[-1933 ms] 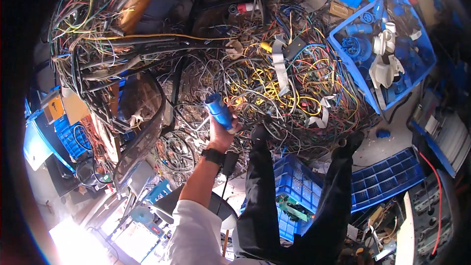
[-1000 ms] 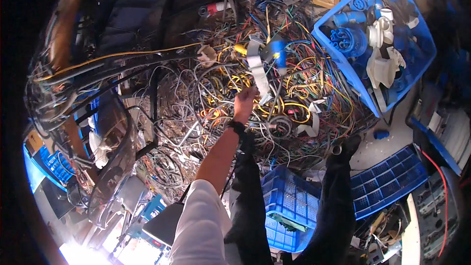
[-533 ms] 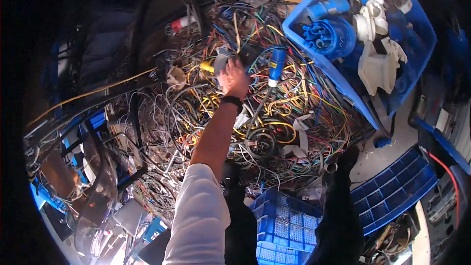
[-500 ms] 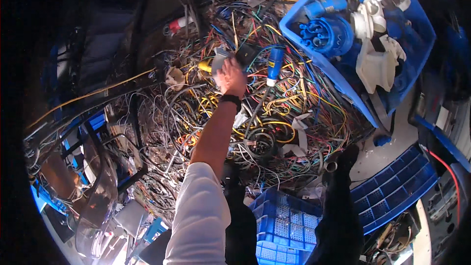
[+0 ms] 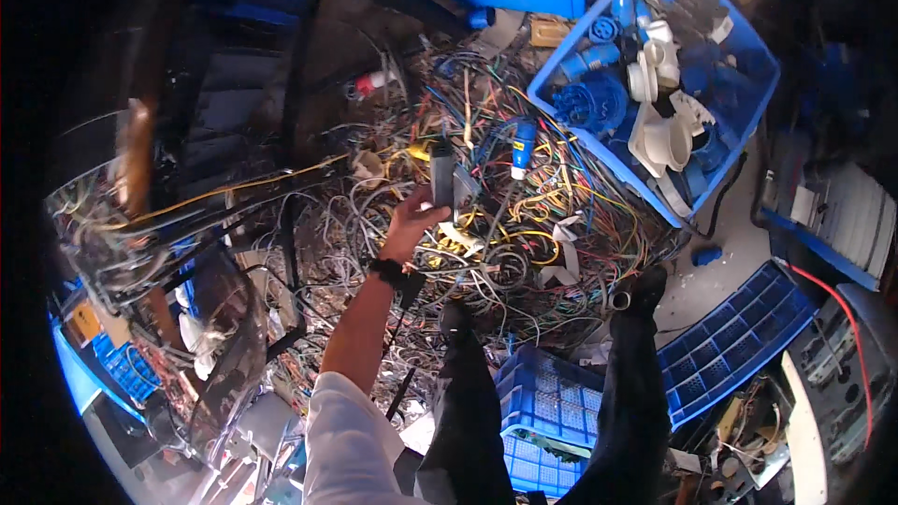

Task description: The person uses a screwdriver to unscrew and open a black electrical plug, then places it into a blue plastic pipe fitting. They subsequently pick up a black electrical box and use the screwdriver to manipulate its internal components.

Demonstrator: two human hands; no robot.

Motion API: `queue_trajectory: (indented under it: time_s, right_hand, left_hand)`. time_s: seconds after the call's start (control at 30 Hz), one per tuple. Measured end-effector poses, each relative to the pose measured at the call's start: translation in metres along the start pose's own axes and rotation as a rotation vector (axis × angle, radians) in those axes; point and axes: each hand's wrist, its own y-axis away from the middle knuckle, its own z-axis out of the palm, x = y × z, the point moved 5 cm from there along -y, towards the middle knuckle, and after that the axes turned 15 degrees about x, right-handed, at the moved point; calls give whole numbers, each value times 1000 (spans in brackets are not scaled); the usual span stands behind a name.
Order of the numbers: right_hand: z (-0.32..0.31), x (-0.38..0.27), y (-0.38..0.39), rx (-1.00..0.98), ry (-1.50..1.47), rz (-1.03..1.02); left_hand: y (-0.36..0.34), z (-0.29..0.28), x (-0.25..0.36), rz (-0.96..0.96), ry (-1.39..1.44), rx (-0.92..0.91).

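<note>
My left hand (image 5: 414, 222), with a dark band at the wrist, is closed on the lower end of a dark grey rectangular block (image 5: 442, 171). The block stands upright in the grip, with a lighter grey face along its right side; its exact kind I cannot make out. Beneath it spreads a tangled heap of cables (image 5: 514, 271) in many colours. A blue cylindrical plug (image 5: 523, 145) with a white end rests on the heap, right of the block. Near the block's top left is a yellow piece (image 5: 420, 151). My right hand is out of view.
At the upper right a blue bin (image 5: 645, 196) holds blue connectors and white fittings. Blue perforated crates (image 5: 552, 402) stand by my legs, and a blue grid tray (image 5: 739, 346) lies to the right. A red and white connector (image 5: 371, 84) lies at the heap's far edge.
My left hand was spread over grey pieces on the heap. Now it is closed on the dark grey block and has come nearer to me and slightly left. The view has shifted.
</note>
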Motion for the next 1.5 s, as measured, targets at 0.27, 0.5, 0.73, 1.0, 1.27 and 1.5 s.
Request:
queue_trajectory:
  time_s: [0.27,0.5,0.73,1.0,1.27,1.5]
  right_hand:
    - [-35,-33,43,-16,20,-113]
    - [-67,-60,70,-16,7,-232]
    - [-78,-97,117,-42,-78,-377]
    - [-108,-163,221,-261,-192,-687]
    - [-136,-235,377,-638,-548,-1079]
    - [-167,-219,431,-553,-588,-1199]
  left_hand:
    - [132,-41,92,-314,821,-168]
    - [222,-32,213,-223,725,-331]
    - [332,-39,312,-8,496,-476]
    - [470,-52,450,608,65,-228]
    - [594,-34,595,1140,-145,-136]
    - [664,-25,614,1324,-272,-129]
